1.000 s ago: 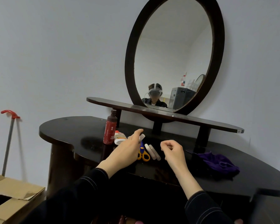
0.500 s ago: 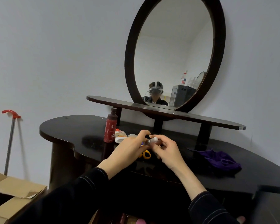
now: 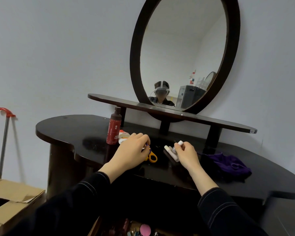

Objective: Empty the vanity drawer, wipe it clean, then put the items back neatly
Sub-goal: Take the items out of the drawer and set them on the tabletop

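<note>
On the dark vanity top (image 3: 78,133) my left hand (image 3: 131,150) curls its fingers over the scissors (image 3: 152,157), which have orange handles and a purple part at my fingertips. My right hand (image 3: 186,154) pinches a small clear vial with a white cap (image 3: 179,144) just above two pale tubes (image 3: 170,152) lying on the top. A red bottle (image 3: 113,130) stands to the left, with a white tube with an orange label (image 3: 123,136) beside it. The open drawer (image 3: 140,229) shows at the bottom edge with several small items, one pink and round (image 3: 145,229).
A crumpled purple cloth (image 3: 228,163) lies on the right of the top. Behind the items a raised shelf (image 3: 228,125) carries the oval mirror (image 3: 184,53). An open cardboard box (image 3: 10,200) and a red-handled pole (image 3: 4,137) stand at the left.
My hands met over the scissors and the small vial went from left to right. They have parted since: the right carried the vial right, and the left dropped onto the scissors.
</note>
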Demonstrator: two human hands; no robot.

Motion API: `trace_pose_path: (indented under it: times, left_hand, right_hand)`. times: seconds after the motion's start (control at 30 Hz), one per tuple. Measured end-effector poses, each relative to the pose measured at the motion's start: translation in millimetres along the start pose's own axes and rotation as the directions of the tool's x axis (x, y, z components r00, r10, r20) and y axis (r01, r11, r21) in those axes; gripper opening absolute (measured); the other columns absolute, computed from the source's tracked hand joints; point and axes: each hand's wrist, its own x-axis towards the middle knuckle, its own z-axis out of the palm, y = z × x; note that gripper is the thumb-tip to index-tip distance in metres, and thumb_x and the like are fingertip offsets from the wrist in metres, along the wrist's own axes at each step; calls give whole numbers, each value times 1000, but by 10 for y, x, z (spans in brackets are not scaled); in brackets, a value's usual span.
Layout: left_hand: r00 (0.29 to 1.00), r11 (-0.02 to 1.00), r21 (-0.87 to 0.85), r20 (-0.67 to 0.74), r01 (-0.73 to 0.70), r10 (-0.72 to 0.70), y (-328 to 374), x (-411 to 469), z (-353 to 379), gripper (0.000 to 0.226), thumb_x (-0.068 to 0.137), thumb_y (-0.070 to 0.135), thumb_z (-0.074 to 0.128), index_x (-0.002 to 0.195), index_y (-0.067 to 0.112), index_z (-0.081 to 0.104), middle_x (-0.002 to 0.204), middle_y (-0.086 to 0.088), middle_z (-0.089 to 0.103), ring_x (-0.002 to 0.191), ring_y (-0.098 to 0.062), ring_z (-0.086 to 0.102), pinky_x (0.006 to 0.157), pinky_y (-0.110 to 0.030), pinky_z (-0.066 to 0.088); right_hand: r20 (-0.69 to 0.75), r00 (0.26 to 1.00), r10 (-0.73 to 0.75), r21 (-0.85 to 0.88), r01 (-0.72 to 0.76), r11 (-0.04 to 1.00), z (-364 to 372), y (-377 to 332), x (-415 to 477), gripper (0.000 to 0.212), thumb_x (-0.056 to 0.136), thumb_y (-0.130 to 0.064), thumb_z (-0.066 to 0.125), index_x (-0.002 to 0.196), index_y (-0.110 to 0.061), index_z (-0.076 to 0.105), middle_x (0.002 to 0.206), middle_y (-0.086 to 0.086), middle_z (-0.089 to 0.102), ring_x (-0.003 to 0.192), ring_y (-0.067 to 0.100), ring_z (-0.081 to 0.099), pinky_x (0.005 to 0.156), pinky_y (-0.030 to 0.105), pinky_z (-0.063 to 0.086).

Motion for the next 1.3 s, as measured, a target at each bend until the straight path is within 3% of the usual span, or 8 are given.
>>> trace_pose_path:
  times: [0.23, 0.53, 0.63, 0.73, 0.8, 1.0, 1.17, 1.3]
  left_hand:
    - [993, 999, -7, 108, 42, -41, -23, -9, 33, 21, 89, 44, 64, 90, 23, 65, 102, 8, 54, 84, -7, 52, 72, -32, 54]
    - [978, 999, 35, 204, 37, -44, -41, 18, 44, 36, 84, 61, 65, 87, 25, 64, 99, 9, 53, 76, -7, 56, 66, -26, 51]
    - [978, 999, 28, 207, 36, -41, -37, 15, 43, 38, 83, 63, 65, 85, 25, 64, 93, 10, 52, 74, -8, 56, 62, -23, 48]
    - [972, 999, 17, 234, 32, -35, -31, 22, 24, 40, 81, 66, 65, 87, 26, 64, 90, 11, 52, 73, -7, 55, 61, -20, 44]
    - [971, 999, 16, 238, 29, -32, -26, 20, 15, 39, 81, 64, 67, 88, 26, 64, 91, 11, 53, 73, -7, 55, 61, -20, 46]
    - [976, 1000, 29, 219, 10, -16, -12, 4, 17, 31, 88, 54, 65, 87, 22, 66, 90, 7, 56, 72, -8, 53, 63, -26, 48]
    - [972, 1000, 24, 235, 13, -18, -7, 8, -7, 21, 94, 38, 62, 100, 20, 71, 101, 5, 60, 84, -11, 60, 76, -34, 55]
    - [973, 999, 39, 227, 25, -33, -13, 8, -10, 17, 96, 29, 60, 105, 21, 71, 106, 7, 60, 89, -12, 60, 78, -34, 55]
  right_hand:
    - [-41, 998, -47, -21, 46, 999, -17, -22, -77, 31, 99, -41, 54, 86, -13, 61, 79, -2, 62, 74, 15, 59, 62, 32, 43]
    - [49, 997, -56, 302, 39, 953, -43, -80, -178, 28, 101, -28, 59, 85, -6, 65, 82, 9, 74, 65, 18, 72, 62, 33, 55]
    - [-65, 997, -27, 87, 33, 996, -47, -28, -139, 39, 100, -36, 58, 74, -8, 61, 70, 6, 63, 67, 20, 64, 72, 44, 55]
    - [-19, 1000, -22, -168, 19, 986, -19, -65, -137, 28, 98, -46, 59, 106, -19, 63, 97, -5, 65, 93, 17, 62, 70, 33, 46]
    - [18, 999, -37, -282, 41, 959, 8, -100, -147, 35, 98, -48, 58, 122, -23, 57, 101, -7, 62, 90, 12, 57, 67, 30, 40]
    - [-3, 999, -34, -71, 34, 997, -39, -60, -201, 22, 92, -28, 65, 112, -23, 63, 94, -9, 63, 85, 6, 60, 69, 27, 48]
    - [21, 998, -65, -281, 68, 957, -67, -72, -291, 11, 91, -26, 63, 97, -34, 59, 91, -14, 63, 81, 4, 58, 58, 27, 41]
    - [119, 986, -117, -363, 153, 919, -54, -94, -291, 18, 91, -25, 62, 102, -39, 59, 106, -17, 62, 96, 7, 59, 63, 26, 44]
